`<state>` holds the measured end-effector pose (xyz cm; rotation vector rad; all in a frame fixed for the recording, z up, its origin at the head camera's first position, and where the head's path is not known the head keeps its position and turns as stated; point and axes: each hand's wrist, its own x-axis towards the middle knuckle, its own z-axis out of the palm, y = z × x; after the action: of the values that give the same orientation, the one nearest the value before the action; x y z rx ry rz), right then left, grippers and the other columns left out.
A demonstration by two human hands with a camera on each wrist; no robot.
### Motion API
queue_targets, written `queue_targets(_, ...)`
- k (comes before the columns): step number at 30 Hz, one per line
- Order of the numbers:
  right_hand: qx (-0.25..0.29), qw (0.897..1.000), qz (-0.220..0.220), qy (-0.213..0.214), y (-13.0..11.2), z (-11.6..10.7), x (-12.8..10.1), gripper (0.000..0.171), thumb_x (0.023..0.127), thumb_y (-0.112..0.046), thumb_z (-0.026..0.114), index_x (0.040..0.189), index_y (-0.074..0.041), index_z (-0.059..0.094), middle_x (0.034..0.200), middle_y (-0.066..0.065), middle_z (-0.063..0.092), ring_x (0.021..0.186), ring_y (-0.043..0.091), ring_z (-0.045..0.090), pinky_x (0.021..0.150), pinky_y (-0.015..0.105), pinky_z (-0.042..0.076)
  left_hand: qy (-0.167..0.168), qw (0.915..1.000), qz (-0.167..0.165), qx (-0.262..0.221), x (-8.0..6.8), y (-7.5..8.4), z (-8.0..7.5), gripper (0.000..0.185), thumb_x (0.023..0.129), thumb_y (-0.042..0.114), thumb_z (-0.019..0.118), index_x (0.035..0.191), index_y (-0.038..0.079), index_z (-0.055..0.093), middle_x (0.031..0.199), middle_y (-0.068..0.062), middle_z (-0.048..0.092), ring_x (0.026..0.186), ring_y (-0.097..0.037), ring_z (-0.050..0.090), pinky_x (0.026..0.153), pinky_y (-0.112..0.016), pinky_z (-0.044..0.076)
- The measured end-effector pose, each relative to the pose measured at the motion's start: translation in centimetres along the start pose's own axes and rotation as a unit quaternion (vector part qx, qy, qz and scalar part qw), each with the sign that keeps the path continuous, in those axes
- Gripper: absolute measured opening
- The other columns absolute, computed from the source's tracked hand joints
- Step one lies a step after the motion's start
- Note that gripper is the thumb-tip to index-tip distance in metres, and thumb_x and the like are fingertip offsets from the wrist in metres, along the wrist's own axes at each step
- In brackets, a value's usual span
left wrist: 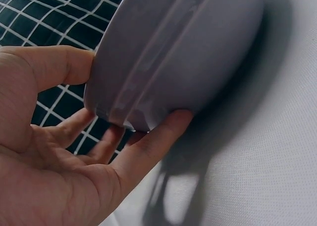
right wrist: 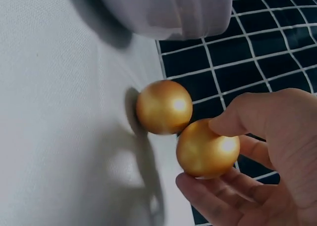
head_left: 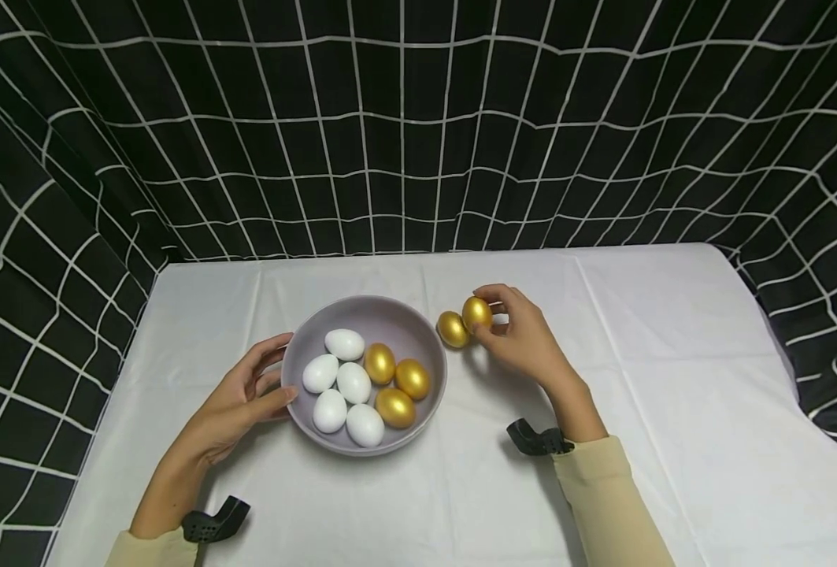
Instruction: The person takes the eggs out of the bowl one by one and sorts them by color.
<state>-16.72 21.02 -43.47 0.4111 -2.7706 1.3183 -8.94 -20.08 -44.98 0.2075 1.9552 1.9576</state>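
A greyish-purple bowl stands on the white cloth, holding several white eggs on its left and three gold eggs on its right. My left hand holds the bowl's left side, thumb at the rim and fingers against the outer wall. To the right of the bowl, my right hand pinches a gold egg between thumb and fingers. Another gold egg rests on the cloth between that egg and the bowl, close against the pinched one.
A white cloth covers the table. Black fabric with a white grid hangs behind and along both sides. Each wrist wears a black device, below beige sleeves.
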Motion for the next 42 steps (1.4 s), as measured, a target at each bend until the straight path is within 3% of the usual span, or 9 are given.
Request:
queue_targets(5, -0.046, 0.999, 0.008, -0.004, 0.6, 0.0, -0.2, 0.045, 0.089, -0.005, 0.076, 0.132, 0.000, 0.063, 0.129, 0.023, 0.067, 0.119, 0.039, 0.064, 0.105, 0.054, 0.055, -0.003, 1.0000, 0.002, -0.003, -0.1, 0.3, 0.1, 0.078, 0.099, 0.001, 0.068, 0.165, 0.010, 0.026, 0.164, -0.024, 0.031, 0.129, -0.006, 0.060, 0.092, -0.037, 0.063)
queue_targets(14, -0.093, 0.996, 0.011, -0.008, 0.9, 0.4, -0.4, 0.047, 0.089, -0.010, 0.077, 0.133, 0.000, 0.064, 0.130, 0.023, 0.068, 0.113, 0.039, 0.066, 0.099, 0.054, 0.053, -0.003, 1.0000, 0.004, -0.004, -0.3, 0.4, 0.1, 0.078, 0.099, 0.001, 0.068, 0.165, 0.009, 0.026, 0.164, -0.024, 0.031, 0.128, -0.006, 0.061, 0.092, -0.037, 0.063)
queue_targets(25, -0.140, 0.989, 0.053, -0.013, -0.5, -0.7, -0.8, 0.046, 0.101, -0.028, 0.067, 0.143, -0.011, 0.062, 0.144, 0.020, 0.060, 0.126, 0.041, 0.063, 0.099, 0.062, 0.051, -0.004, 1.0000, 0.006, -0.003, -0.3, 0.4, -0.1, 0.078, 0.099, 0.002, 0.068, 0.165, 0.009, 0.026, 0.163, -0.024, 0.031, 0.128, -0.006, 0.060, 0.093, -0.037, 0.063)
queue_targets(36, -0.129, 0.991, 0.023, 0.003, -2.7, -1.2, -1.1, 0.043, 0.101, -0.027, 0.067, 0.141, -0.011, 0.063, 0.144, 0.015, 0.061, 0.123, 0.038, 0.063, 0.096, 0.055, 0.053, -0.003, 1.0000, 0.006, -0.005, -0.3, 0.4, -0.1, 0.078, 0.099, 0.001, 0.068, 0.165, 0.010, 0.027, 0.163, -0.024, 0.032, 0.128, -0.007, 0.061, 0.093, -0.037, 0.063)
queue_targets(42, -0.084, 0.996, -0.043, 0.003, -5.0, -1.0, -1.5, 0.037, 0.101, -0.023, 0.070, 0.137, -0.011, 0.066, 0.139, 0.010, 0.063, 0.126, 0.032, 0.064, 0.105, 0.052, 0.055, -0.004, 1.0000, 0.004, -0.006, 0.0, 0.2, 0.1, 0.078, 0.099, 0.001, 0.068, 0.165, 0.011, 0.027, 0.164, -0.023, 0.032, 0.128, -0.008, 0.062, 0.093, -0.038, 0.063)
